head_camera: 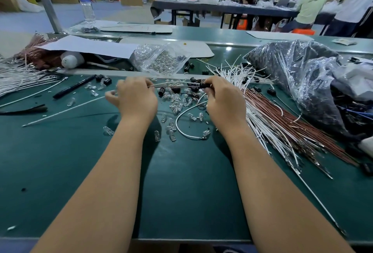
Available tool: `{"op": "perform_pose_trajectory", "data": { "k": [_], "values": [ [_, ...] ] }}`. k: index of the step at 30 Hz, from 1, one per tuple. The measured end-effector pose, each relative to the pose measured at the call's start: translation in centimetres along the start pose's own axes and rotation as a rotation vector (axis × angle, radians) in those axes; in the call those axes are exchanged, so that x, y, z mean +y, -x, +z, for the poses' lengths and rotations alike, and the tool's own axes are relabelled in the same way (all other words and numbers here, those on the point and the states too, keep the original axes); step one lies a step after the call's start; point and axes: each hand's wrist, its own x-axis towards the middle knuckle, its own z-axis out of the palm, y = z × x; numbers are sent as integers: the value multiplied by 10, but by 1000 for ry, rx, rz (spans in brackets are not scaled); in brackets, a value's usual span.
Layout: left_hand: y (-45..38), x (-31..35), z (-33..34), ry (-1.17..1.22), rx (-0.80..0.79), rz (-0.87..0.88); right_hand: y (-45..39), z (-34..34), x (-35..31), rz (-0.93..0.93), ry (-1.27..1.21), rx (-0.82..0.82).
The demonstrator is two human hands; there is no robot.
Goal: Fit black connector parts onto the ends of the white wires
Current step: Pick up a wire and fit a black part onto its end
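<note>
- Head view: the left hand pinches a pair of thin wires, fingers curled round them, above the green table.
- Head view: the right hand grips a black connector at the wires' right end, fingertips closed on it (whether it is fully seated cannot be told).
- Head view: beneath and between the hands lie clear glass bulbs and loose black connector parts.
- Head view: a bundle of white wires fans out just right of the right hand, brown wires beside it.
- Head view: a clear bag of bulbs lies beyond the hands; a black pen lies to the left.
</note>
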Motion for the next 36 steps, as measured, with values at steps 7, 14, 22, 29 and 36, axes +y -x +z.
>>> {"op": "perform_pose_trajectory", "data": {
  "k": [7, 14, 22, 29, 36],
  "values": [
    [9, 14, 0, 180, -65, 416, 2, 7, -8, 2, -135, -113],
    [12, 17, 5, 566, -286, 398, 2, 10, -10, 27, -293, -74],
    [10, 12, 7, 628, -251, 325, -1, 5, -5, 256, -447, 32],
    [8, 10, 8, 637, -265, 328, -3, 2, -4, 322, -486, 34],
    [8, 11, 8, 608, -266, 320, -4, 2, 0, 381, -595, 38]
  ]
}}
